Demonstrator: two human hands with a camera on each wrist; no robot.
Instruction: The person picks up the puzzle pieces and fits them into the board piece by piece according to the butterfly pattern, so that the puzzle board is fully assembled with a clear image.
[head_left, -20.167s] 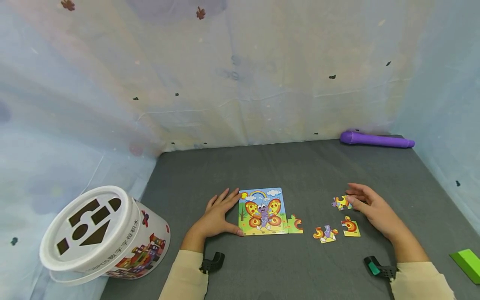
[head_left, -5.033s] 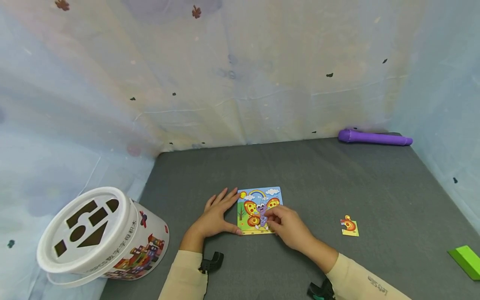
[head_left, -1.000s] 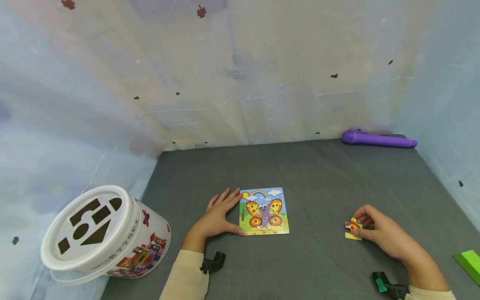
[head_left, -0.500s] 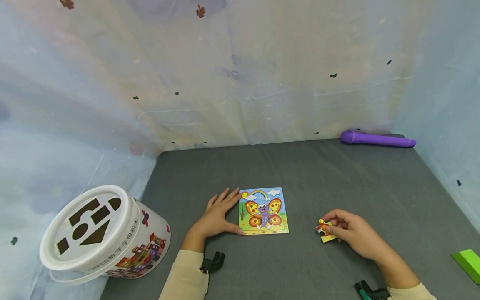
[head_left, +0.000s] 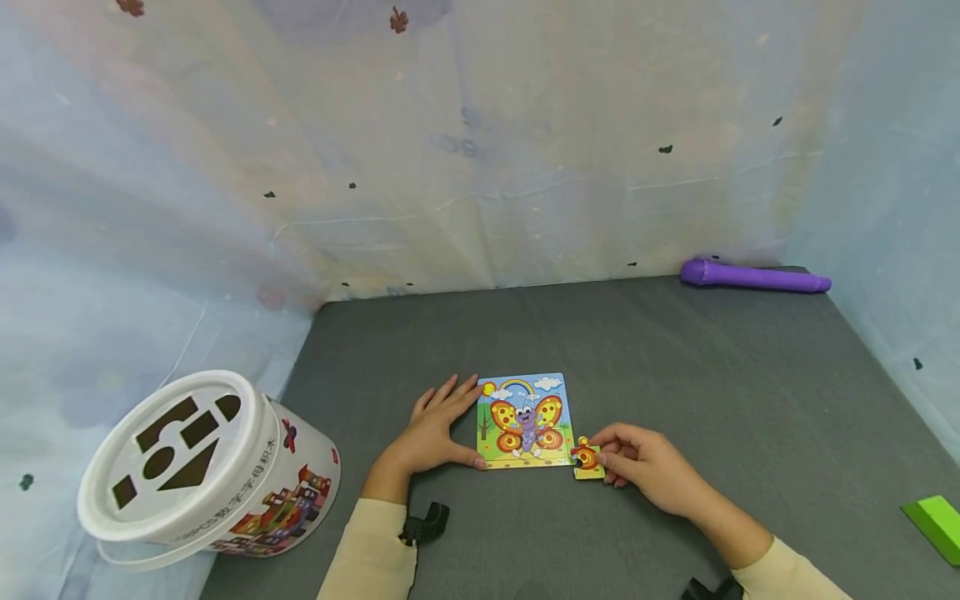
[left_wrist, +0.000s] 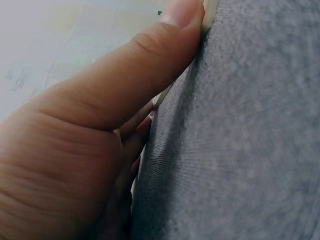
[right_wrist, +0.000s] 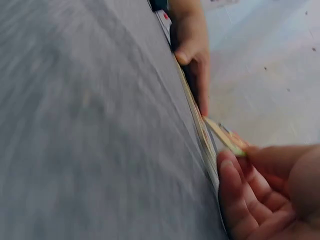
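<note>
A square butterfly puzzle board (head_left: 525,421) lies flat on the grey surface. My left hand (head_left: 438,429), fingers spread and straight, rests against its left edge, the thumb (left_wrist: 165,45) at the lower left corner. My right hand (head_left: 648,462) pinches a yellow jigsaw piece with a red and orange swirl (head_left: 588,461) between thumb and fingers. That piece is at the board's lower right corner, partly beyond the edge. In the right wrist view the pinched piece (right_wrist: 225,137) is tilted, with its edge towards the camera.
To the left stands a white bucket (head_left: 225,467) with shaped holes in its lid. A purple stick-like object (head_left: 753,277) lies at the back right, near the curtain-like wall. A green block (head_left: 937,525) sits at the far right edge.
My right hand has picked up the swirl piece at the right and carried it left to the board. Other loose pieces seen 20 seconds ago no longer lie there. The left hand stays.
</note>
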